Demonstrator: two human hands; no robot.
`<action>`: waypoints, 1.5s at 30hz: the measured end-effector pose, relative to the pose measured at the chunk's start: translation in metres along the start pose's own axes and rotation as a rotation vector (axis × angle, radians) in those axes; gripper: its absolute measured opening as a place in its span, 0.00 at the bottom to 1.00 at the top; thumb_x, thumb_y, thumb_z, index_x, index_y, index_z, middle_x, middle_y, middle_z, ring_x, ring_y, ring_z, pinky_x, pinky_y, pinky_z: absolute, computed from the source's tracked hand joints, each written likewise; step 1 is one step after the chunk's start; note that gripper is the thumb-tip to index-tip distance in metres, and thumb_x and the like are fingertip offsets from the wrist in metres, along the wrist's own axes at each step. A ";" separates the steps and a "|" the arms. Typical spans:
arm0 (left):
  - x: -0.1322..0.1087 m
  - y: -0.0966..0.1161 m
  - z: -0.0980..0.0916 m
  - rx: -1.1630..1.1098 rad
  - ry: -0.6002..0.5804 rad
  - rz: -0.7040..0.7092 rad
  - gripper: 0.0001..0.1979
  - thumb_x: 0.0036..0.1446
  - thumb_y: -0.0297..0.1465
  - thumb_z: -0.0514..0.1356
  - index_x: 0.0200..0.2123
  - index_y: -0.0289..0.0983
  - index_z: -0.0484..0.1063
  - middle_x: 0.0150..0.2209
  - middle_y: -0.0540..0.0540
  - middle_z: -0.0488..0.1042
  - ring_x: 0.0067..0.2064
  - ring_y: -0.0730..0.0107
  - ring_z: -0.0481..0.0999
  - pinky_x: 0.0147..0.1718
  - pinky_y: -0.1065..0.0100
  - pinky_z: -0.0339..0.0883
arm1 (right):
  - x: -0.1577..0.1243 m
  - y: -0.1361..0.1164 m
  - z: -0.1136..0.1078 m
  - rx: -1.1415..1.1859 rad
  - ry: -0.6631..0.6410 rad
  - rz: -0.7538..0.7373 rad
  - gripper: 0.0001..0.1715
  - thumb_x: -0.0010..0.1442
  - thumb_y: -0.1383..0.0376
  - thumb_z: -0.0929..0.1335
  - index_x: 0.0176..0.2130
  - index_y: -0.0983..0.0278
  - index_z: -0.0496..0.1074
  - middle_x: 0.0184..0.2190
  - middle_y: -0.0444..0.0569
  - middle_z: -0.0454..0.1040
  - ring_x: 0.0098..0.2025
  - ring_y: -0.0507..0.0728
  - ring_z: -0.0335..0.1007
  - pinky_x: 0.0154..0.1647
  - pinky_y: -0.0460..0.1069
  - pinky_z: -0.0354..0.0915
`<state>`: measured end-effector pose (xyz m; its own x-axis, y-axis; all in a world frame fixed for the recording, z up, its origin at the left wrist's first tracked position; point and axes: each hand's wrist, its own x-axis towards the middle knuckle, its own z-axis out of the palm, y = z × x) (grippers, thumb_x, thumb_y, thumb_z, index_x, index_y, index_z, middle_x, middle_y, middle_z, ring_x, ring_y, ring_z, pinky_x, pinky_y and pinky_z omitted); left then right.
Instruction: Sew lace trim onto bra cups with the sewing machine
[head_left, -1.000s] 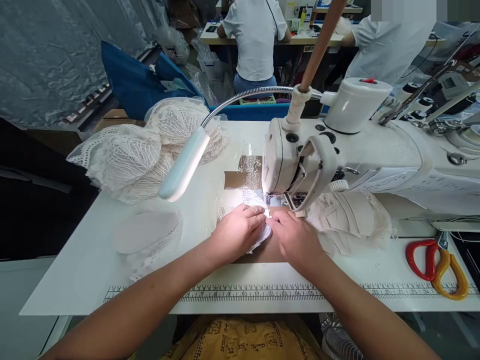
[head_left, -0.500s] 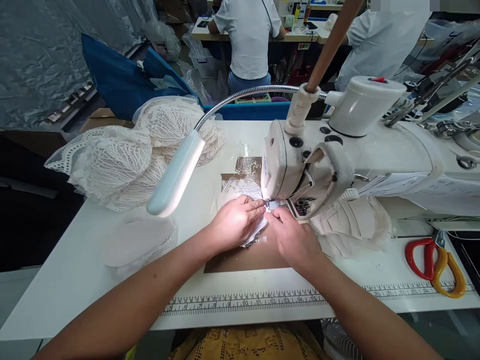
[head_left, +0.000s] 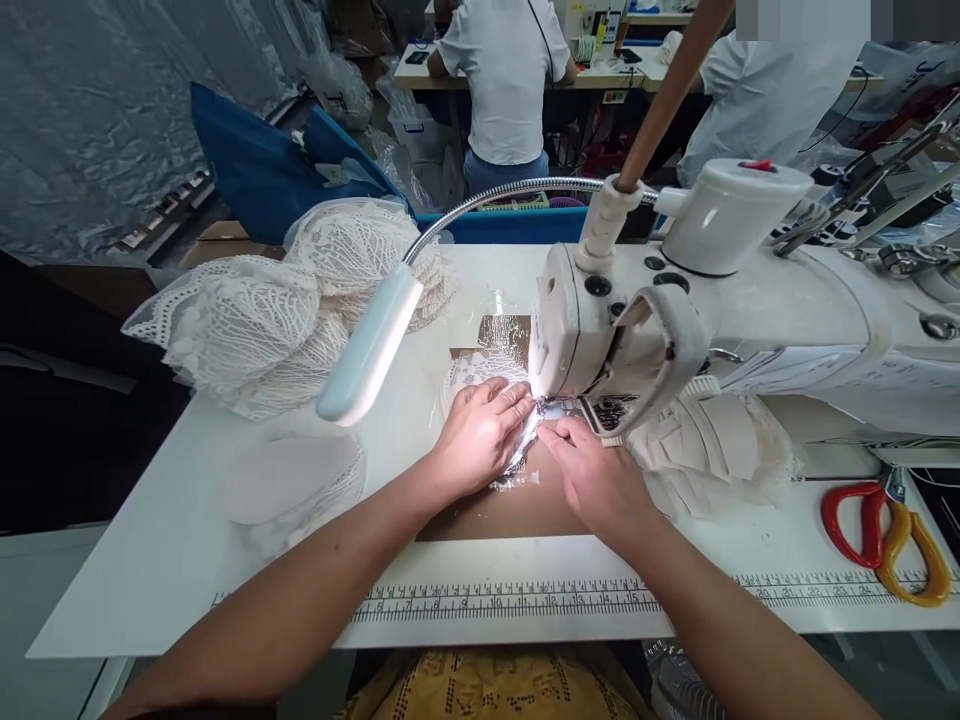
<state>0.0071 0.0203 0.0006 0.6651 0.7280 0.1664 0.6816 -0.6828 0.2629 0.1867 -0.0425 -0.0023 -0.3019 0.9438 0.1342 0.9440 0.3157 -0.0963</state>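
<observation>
My left hand [head_left: 480, 435] lies flat on a white lace piece [head_left: 487, 368], fingers stretched toward the needle area of a white sewing machine [head_left: 562, 330]. My right hand [head_left: 596, 470] is on the other side, thumb and forefinger pinched together at the lace edge just in front of the presser foot. Part of the lace is covered by my left hand and the machine head. Beneath the work lies a brown sheet [head_left: 495, 522] with clear tape on it.
Lace cups [head_left: 240, 310] are heaped at the left, with pale pads [head_left: 296, 480] nearer me. A lamp [head_left: 371, 345] arches overhead. White fabric pieces [head_left: 720, 440] and red-and-yellow-handled scissors [head_left: 885, 535] lie right. A printed ruler [head_left: 510, 602] runs along the front edge. Two people sit beyond.
The left hand has turned slightly and its fingers lie flatter on the lace, which has shifted a little under the needle area. The whole view has moved slightly.
</observation>
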 end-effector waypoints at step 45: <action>-0.001 0.000 -0.014 -0.058 -0.121 0.239 0.18 0.62 0.27 0.52 0.54 0.31 0.70 0.55 0.35 0.70 0.56 0.54 0.69 0.55 0.52 0.65 | -0.001 0.002 0.001 0.023 0.016 -0.032 0.16 0.58 0.76 0.61 0.39 0.63 0.74 0.28 0.51 0.72 0.29 0.56 0.61 0.27 0.51 0.49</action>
<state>0.0022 0.0203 0.0133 0.8393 0.5312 0.1163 0.4844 -0.8275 0.2840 0.1889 -0.0424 -0.0035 -0.3293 0.9316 0.1537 0.9305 0.3478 -0.1147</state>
